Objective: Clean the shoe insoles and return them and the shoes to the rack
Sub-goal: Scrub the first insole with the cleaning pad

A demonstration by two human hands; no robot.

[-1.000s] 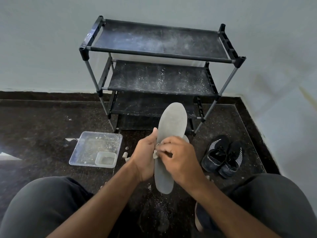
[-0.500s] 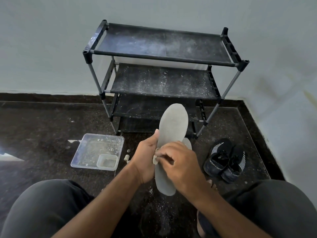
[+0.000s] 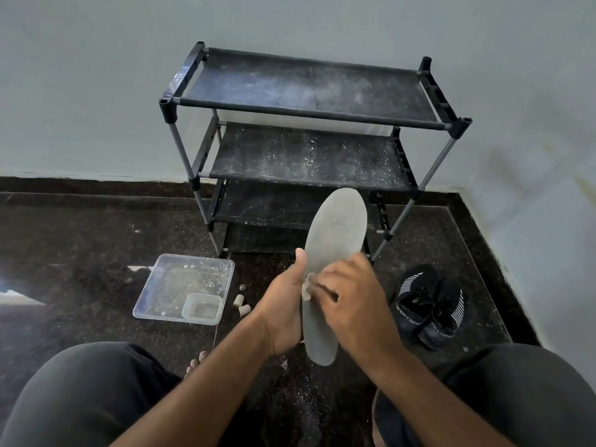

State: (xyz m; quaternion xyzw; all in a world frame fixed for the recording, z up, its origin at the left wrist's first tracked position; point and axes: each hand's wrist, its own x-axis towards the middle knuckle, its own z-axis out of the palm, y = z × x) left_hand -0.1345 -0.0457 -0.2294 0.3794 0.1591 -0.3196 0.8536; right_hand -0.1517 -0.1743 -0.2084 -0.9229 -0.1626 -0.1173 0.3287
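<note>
A grey insole (image 3: 335, 233) stands nearly upright in front of me. My left hand (image 3: 283, 308) grips its left edge, thumb up along the side. My right hand (image 3: 351, 301) pinches a small pale wad (image 3: 307, 287) and presses it on the insole's middle. A pair of black shoes with white stripes (image 3: 429, 304) lies on the floor to the right. The black shoe rack (image 3: 309, 114) stands against the wall, its dusty shelves holding nothing that I can see.
A clear plastic tray (image 3: 167, 285) with a small tub (image 3: 202, 309) in it sits on the dark floor at left. Two small pale rolls (image 3: 242, 304) lie beside it. My knees frame the bottom. The wall closes in on the right.
The view has tilted slightly, so the rack sits lower in frame. My right hand has shifted a little on the insole while rubbing. The left hand's grip is unchanged.
</note>
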